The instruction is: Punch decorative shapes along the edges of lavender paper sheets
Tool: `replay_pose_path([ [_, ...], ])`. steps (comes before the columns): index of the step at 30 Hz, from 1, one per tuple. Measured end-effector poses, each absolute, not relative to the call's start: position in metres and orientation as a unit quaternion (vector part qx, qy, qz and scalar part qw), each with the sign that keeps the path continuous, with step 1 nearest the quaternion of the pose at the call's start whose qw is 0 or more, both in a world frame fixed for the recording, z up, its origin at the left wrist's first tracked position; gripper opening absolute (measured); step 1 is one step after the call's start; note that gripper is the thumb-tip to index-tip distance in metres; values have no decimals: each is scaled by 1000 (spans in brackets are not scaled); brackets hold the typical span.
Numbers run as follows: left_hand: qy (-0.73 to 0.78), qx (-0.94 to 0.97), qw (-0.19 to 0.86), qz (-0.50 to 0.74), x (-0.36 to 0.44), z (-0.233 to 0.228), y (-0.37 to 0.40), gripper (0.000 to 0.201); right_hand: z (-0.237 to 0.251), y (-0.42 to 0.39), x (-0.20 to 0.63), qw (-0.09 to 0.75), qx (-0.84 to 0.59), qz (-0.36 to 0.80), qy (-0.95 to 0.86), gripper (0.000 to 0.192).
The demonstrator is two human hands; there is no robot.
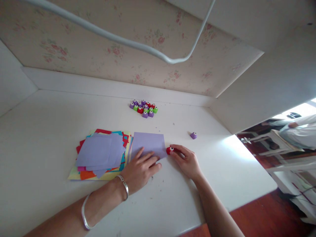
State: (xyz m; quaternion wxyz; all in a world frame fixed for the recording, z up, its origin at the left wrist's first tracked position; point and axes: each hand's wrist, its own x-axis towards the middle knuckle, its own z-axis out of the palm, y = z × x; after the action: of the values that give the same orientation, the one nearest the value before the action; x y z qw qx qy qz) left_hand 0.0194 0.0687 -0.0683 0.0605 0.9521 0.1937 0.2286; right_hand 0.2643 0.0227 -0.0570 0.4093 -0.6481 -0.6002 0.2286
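Observation:
A sheet of purple paper (148, 141) lies flat on the white table. My left hand (142, 169) rests on its lower part, fingers spread, holding nothing. Between the thumb and fingers of my right hand (186, 161) is a small red craft paper punch (169, 150) with a white, black-centred button on top. The punch is at the right edge of the purple sheet; whether the paper is inside its slot is too small to tell. Left of the sheet is a messy pile of coloured papers (98, 151), with purple ones on top and red, blue, orange and yellow beneath.
Several purple, green and red punches (145, 110) are grouped near the back of the table (74, 112). A single purple punch (193, 135) stands at the right. A white cable (111, 38) hangs across the top. Beyond the right side, a person in light clothing (300, 133) is partly visible.

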Motion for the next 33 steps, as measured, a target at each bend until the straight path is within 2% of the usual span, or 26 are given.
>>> replay_pose_path([
  [19, 171, 962, 17, 215, 20, -69, 67, 36, -53, 23, 261, 400, -642, 173, -630, 20],
  [33, 170, 966, 25, 195, 19, -68, 67, 37, -55, 23, 263, 403, -658, 198, -605, 23],
])
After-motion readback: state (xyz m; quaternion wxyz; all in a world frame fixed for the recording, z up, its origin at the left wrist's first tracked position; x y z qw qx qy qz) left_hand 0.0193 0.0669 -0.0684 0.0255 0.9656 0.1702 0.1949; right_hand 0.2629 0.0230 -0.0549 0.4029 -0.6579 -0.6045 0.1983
